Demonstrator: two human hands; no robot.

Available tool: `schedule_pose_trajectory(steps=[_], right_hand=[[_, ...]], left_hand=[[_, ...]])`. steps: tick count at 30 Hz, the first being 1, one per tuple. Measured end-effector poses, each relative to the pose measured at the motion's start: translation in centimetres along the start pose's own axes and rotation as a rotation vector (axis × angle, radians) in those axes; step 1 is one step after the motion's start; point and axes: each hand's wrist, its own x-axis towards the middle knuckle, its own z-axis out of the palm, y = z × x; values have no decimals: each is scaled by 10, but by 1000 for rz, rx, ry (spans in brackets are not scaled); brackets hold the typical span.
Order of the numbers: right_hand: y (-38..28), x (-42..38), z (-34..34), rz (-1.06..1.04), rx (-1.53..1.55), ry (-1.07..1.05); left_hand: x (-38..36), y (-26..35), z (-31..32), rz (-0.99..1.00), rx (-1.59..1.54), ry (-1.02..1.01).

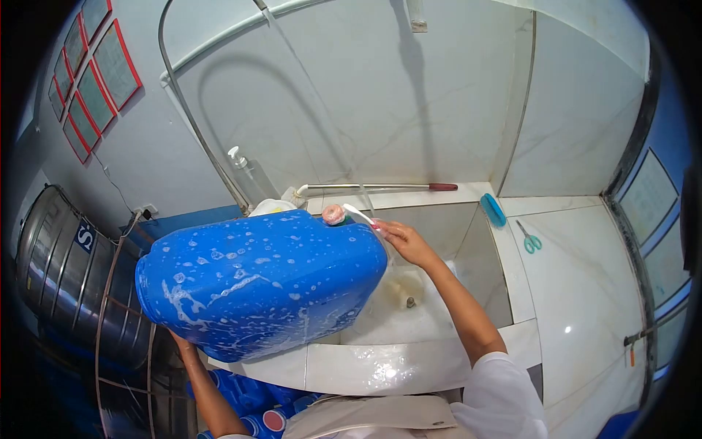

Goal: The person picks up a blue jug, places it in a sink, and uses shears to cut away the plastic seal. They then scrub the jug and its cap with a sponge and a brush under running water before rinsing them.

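A large blue plastic jerry can (256, 278), streaked with soap suds, lies tilted on its side across the left part of the sink. My left hand (178, 339) supports it from below at its lower left end; the fingers are mostly hidden behind the can. In my right hand (398, 238) is a white toothbrush (358, 214) with some pink on its handle, pinched between fingers and thumb. Its white end is beside a round pinkish cap (333, 214) at the can's upper edge.
Water runs from a hose (272, 18) into the tiled sink (409, 366). A rod with a red handle (442, 187), a blue scrub brush (493, 210) and teal scissors (533, 244) lie around the rim. A pump bottle (238, 162), steel tank (55, 271) and blue containers (245, 391) are at left.
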Motion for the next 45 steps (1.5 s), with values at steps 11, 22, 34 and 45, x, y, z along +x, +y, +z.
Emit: schedule_pose_trajectory(steps=[11, 22, 34, 45], right_hand=[[-74, 8, -50, 170, -222, -210], [-190, 38, -42, 14, -1413, -747], [-101, 13, -73, -238, -805, -396], [-52, 33, -44, 112, -242, -413]], left_hand=[[6, -3, 0, -20, -22, -14], [20, -6, 13, -10, -48, -51], [18, -8, 11, -9, -55, -40], [-5, -4, -11, -33, -8, 1]])
